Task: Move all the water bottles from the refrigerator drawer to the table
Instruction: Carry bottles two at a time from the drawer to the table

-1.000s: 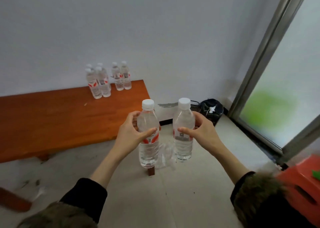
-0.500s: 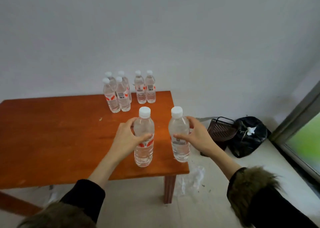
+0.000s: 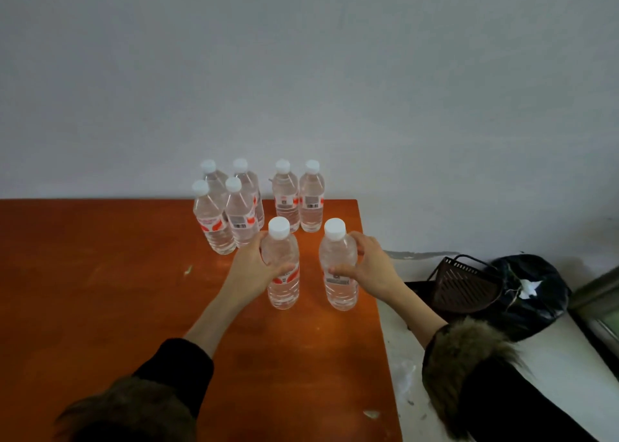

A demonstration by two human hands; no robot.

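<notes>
My left hand (image 3: 249, 270) grips a clear water bottle (image 3: 281, 284) with a white cap and red label, held upright over the orange wooden table (image 3: 100, 290). My right hand (image 3: 370, 269) grips a second upright water bottle (image 3: 339, 284) near the table's right edge. I cannot tell whether their bases touch the tabletop. Behind them, several more water bottles (image 3: 234, 217) stand in a cluster by the wall, with a pair (image 3: 298, 200) to the right of it. The refrigerator drawer is out of view.
A dark brown slatted basket (image 3: 465, 287) and a black plastic bag (image 3: 529, 294) lie on the pale floor right of the table. A metal door frame (image 3: 599, 304) shows at the far right. The grey wall rises just behind the table.
I have come up to the table, carrying both bottles from over the floor to above the tabletop, close in front of the standing bottles. Both grips are unchanged.
</notes>
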